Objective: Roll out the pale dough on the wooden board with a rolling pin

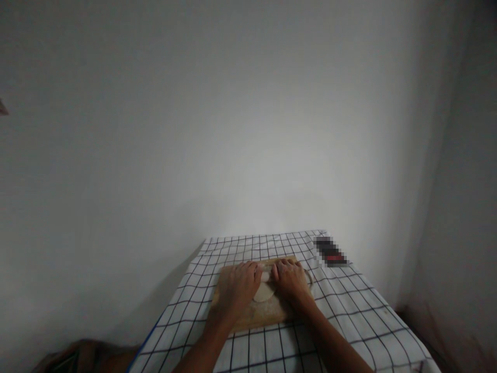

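Observation:
A flat, pale piece of dough (pixel 264 293) lies on a wooden board (pixel 260 317) set on the table. Across its far part runs a pale rolling pin (pixel 266 276), of which only a short stretch shows between my hands. My left hand (pixel 245 280) is closed over the pin's left part, palm down. On its right part, my right hand (pixel 289 277) is closed in the same way. Both hands cover most of the pin, and the undersides of the fingers are hidden.
A white cloth with dark grid lines (pixel 256 352) covers the table. A blurred-out dark and red item (pixel 330 252) lies at the back right. Beyond the right hand, a curved handle or ring (pixel 309 278) shows at the board's edge. A plain wall (pixel 248 129) stands behind.

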A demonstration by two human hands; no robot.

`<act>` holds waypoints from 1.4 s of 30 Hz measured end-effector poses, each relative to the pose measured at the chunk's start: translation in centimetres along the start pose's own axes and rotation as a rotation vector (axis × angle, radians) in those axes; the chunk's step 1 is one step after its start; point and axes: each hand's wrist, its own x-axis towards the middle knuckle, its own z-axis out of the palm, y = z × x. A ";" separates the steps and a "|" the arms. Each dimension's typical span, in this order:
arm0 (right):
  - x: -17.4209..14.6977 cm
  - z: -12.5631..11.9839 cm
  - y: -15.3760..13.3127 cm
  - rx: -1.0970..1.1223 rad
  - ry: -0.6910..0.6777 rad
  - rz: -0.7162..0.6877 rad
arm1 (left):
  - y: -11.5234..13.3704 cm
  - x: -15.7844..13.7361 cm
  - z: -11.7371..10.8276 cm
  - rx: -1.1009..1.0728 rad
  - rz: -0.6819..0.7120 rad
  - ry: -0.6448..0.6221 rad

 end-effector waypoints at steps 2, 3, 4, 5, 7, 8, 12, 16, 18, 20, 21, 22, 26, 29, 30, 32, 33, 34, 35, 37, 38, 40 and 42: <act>0.0 0.0 0.0 0.017 0.009 0.014 | 0.1 0.1 -0.1 -0.006 -0.002 -0.005; 0.0 0.0 0.1 0.022 0.011 0.018 | 0.1 0.1 -0.2 -0.008 -0.002 -0.006; 0.0 0.1 0.1 0.026 0.011 0.022 | 0.1 0.1 -0.2 -0.010 -0.001 -0.006; 0.0 0.1 0.2 0.029 0.010 0.025 | 0.1 0.1 -0.3 -0.011 -0.001 -0.005; 0.0 0.3 0.3 0.038 0.003 0.021 | 0.1 0.1 -0.4 -0.012 -0.001 -0.004; 0.0 0.3 0.3 0.043 -0.001 0.016 | 0.0 0.1 -0.4 -0.010 0.001 -0.006; 0.1 0.1 0.3 0.046 -0.002 0.008 | 0.0 0.1 -0.4 0.001 0.010 -0.019; 0.1 -0.2 0.2 0.040 -0.016 0.011 | 0.1 0.2 -0.5 0.004 -0.004 -0.025; 0.1 -0.2 0.2 0.037 -0.006 0.006 | 0.1 0.1 -0.4 0.009 -0.007 -0.025; 0.1 -0.2 0.2 0.037 0.010 0.000 | 0.0 0.1 -0.3 0.006 0.004 -0.020; 0.1 -0.1 0.2 0.038 0.014 -0.002 | 0.0 0.0 -0.2 0.003 0.008 -0.015; 0.1 0.0 0.2 0.040 0.016 -0.001 | -0.1 0.0 0.0 0.000 0.010 -0.010; 0.1 0.3 0.3 0.046 0.002 0.005 | -0.3 -0.1 0.5 0.003 0.000 -0.003; 0.2 0.5 0.4 0.054 0.006 0.006 | -0.3 -0.1 0.6 0.005 -0.010 0.005; 0.1 0.5 0.4 0.057 0.011 0.007 | -0.3 -0.1 0.6 0.004 -0.010 0.008; 0.1 0.5 0.4 0.057 0.015 0.003 | -0.2 -0.1 0.4 -0.004 -0.003 0.010; 0.1 0.4 0.4 0.053 0.013 -0.001 | -0.2 -0.1 0.3 -0.009 0.003 0.010; 0.1 0.4 0.4 0.050 0.010 -0.002 | -0.2 -0.1 0.3 -0.014 0.009 0.008; 0.1 0.4 0.3 0.048 0.009 -0.002 | -0.1 -0.1 0.2 -0.018 0.011 0.007; 0.1 0.4 0.3 0.046 0.010 0.006 | -0.1 -0.1 0.2 -0.021 0.007 0.006; 0.1 0.4 0.3 0.046 0.011 0.010 | -0.1 -0.1 0.2 -0.022 0.008 0.007; 0.1 0.4 0.4 0.048 0.010 0.010 | -0.1 -0.1 0.2 -0.027 0.012 0.008; 0.1 0.4 0.4 0.049 0.009 0.005 | -0.1 0.0 0.1 -0.028 0.013 0.007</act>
